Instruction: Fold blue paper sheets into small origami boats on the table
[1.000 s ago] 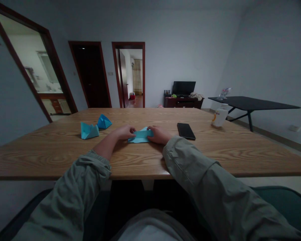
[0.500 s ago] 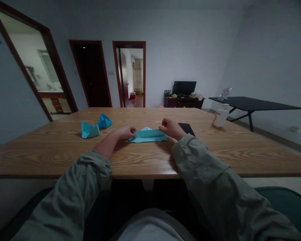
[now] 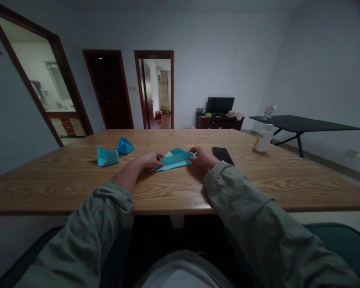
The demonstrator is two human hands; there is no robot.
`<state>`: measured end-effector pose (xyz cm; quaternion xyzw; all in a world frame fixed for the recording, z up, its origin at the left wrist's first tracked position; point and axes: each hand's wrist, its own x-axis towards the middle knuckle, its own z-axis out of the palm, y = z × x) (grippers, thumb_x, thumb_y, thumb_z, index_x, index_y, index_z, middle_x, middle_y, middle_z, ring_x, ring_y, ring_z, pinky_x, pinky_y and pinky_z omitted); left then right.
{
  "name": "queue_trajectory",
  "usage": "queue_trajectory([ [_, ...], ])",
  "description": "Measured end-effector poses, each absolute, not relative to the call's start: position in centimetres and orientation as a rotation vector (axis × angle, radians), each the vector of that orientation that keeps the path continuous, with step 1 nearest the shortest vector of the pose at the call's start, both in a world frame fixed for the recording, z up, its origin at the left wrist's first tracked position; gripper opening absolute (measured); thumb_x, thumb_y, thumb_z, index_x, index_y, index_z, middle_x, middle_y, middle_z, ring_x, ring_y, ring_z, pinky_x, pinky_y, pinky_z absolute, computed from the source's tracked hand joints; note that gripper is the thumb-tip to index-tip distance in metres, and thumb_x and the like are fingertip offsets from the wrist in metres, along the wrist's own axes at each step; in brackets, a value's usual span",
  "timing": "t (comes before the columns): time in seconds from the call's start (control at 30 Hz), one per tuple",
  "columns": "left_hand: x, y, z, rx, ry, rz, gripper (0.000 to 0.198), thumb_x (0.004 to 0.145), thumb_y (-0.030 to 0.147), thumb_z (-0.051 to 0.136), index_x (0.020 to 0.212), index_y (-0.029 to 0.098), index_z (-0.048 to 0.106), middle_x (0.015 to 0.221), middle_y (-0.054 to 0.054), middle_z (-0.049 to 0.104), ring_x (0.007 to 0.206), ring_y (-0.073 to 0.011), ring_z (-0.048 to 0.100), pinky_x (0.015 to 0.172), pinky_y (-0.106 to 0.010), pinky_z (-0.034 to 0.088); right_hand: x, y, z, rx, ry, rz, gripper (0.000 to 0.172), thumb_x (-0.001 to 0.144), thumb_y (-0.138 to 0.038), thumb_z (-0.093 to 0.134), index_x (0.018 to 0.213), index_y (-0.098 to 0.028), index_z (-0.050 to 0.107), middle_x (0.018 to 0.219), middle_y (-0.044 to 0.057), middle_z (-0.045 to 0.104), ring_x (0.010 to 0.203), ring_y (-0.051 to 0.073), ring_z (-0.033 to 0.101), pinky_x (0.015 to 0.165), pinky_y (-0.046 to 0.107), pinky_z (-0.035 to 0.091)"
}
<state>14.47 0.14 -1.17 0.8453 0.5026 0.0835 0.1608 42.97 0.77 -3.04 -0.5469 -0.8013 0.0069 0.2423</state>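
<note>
A folded light-blue paper piece (image 3: 175, 159) lies on the wooden table (image 3: 180, 188) between my two hands. My left hand (image 3: 150, 159) pinches its left end with closed fingers. My right hand (image 3: 202, 157) grips its right end and lifts that side slightly, so the paper bulges upward in the middle. Two finished blue paper figures rest to the left: a lighter one (image 3: 107, 156) and a darker one (image 3: 125, 145) just behind it.
A black phone (image 3: 223, 155) lies just right of my right hand. A white bottle (image 3: 263, 138) stands farther right near the table's edge. A dark side table (image 3: 303, 124) and a TV stand (image 3: 219, 120) are beyond; doorways open at the back left.
My right hand slid out along the paper to its right end, then came back inward and took hold of it, raising that side. The left hand stayed in place.
</note>
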Motion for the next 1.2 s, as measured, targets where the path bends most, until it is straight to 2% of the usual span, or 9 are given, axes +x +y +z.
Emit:
queue_trajectory([
  [0.13, 15.2, -0.2, -1.1, 2.476, 1.385, 0.244, 0.038, 0.07, 0.024, 0.058, 0.105, 0.017, 0.069, 0.085, -0.002, 0.068, 0.072, -0.0146, 0.059, 0.06, -0.022, 0.04, 43.1, 1.3, -3.4, -1.514, -2.101, 0.058, 0.053, 0.077, -0.028, 0.065, 0.126, -0.009, 0.057, 0.12, 0.016, 0.063, 0.098, 0.021, 0.062, 0.084, 0.029, 0.047],
  [0.23, 15.5, -0.4, -0.9, 2.486, 1.361, 0.219, 0.039, 0.068, 0.019, 0.055, 0.104, 0.017, 0.069, 0.084, -0.001, 0.068, 0.074, -0.0142, 0.059, 0.06, -0.021, 0.04, 43.1, 1.3, -3.5, -1.509, -2.099, 0.188, 0.058, 0.076, -0.023, 0.066, 0.131, -0.011, 0.053, 0.122, 0.015, 0.063, 0.098, 0.02, 0.062, 0.084, 0.028, 0.048],
  [0.33, 15.5, -0.6, -0.9, 2.487, 1.355, 0.214, 0.04, 0.068, 0.016, 0.054, 0.104, 0.018, 0.07, 0.086, 0.0, 0.069, 0.074, -0.0137, 0.059, 0.061, -0.02, 0.04, 43.1, 1.4, -3.6, -1.409, -2.205, 0.312, 0.049, 0.075, -0.018, 0.065, 0.124, -0.016, 0.06, 0.114, 0.009, 0.067, 0.092, 0.018, 0.063, 0.081, 0.026, 0.048],
  [0.47, 15.7, -0.7, -0.8, 2.515, 1.373, 0.2, 0.038, 0.069, 0.017, 0.054, 0.103, 0.019, 0.07, 0.082, 0.0, 0.068, 0.071, -0.0139, 0.059, 0.057, -0.021, 0.039, 43.0, 1.5, -3.9, -1.261, -2.236, 0.301, 0.027, 0.075, -0.018, 0.064, 0.101, -0.014, 0.065, 0.098, 0.007, 0.069, 0.088, 0.017, 0.063, 0.076, 0.024, 0.048],
  [0.53, 16.1, -0.8, -0.8, 2.526, 1.401, 0.196, 0.037, 0.069, 0.018, 0.054, 0.103, 0.02, 0.07, 0.082, 0.0, 0.068, 0.07, -0.0144, 0.059, 0.056, -0.021, 0.039, 42.8, 1.6, -4.0, -1.243, -2.248, 0.312, 0.028, 0.075, -0.019, 0.064, 0.103, -0.014, 0.064, 0.097, 0.007, 0.069, 0.086, 0.017, 0.063, 0.073, 0.023, 0.048],
  [0.67, 17.3, -1.0, -0.8, 2.53, 1.467, 0.289, 0.046, 0.071, 0.02, 0.054, 0.116, 0.023, 0.065, 0.096, -0.003, 0.069, 0.075, -0.0156, 0.061, 0.061, -0.022, 0.042, 42.1, 1.2, -3.7, -1.31, -2.381, 0.221, 0.039, 0.077, -0.019, 0.062, 0.116, -0.02, 0.065, 0.104, 0.007, 0.069, 0.088, 0.018, 0.063, 0.078, 0.025, 0.047],
  [0.87, 18.7, -0.8, -0.6, 2.582, 1.509, 0.29, 0.057, 0.076, 0.02, 0.052, 0.131, 0.032, 0.055, 0.112, -0.005, 0.068, 0.09, -0.0201, 0.062, 0.074, -0.027, 0.046, 41.1, 0.3, -2.7, -1.313, -2.531, 0.004, 0.041, 0.079, -0.022, 0.057, 0.119, -0.021, 0.067, 0.109, 0.011, 0.067, 0.096, 0.022, 0.063, 0.087, 0.027, 0.044],
  [1.03, 19.6, -0.2, -0.2, 2.547, 1.463, 0.122, 0.054, 0.079, 0.022, 0.051, 0.132, 0.026, 0.057, 0.129, -0.008, 0.062, 0.11, -0.0239, 0.058, 0.091, -0.03, 0.043, 40.8, 0.3, -2.8, -1.309, -2.485, 0.113, 0.037, 0.081, -0.02, 0.053, 0.115, -0.02, 0.068, 0.108, 0.01, 0.068, 0.096, 0.023, 0.063, 0.085, 0.028, 0.045],
  [1.2, 19.9, -0.1, 0.2, 2.518, 1.475, 0.041, 0.051, 0.078, 0.021, 0.05, 0.128, 0.023, 0.061, 0.124, -0.007, 0.065, 0.103, -0.0231, 0.06, 0.085, -0.029, 0.045, 41.5, 0.8, -2.7, -1.383, -2.254, 0.178, 0.045, 0.077, -0.016, 0.056, 0.122, -0.017, 0.062, 0.112, 0.009, 0.065, 0.096, 0.019, 0.061, 0.084, 0.027, 0.046],
])
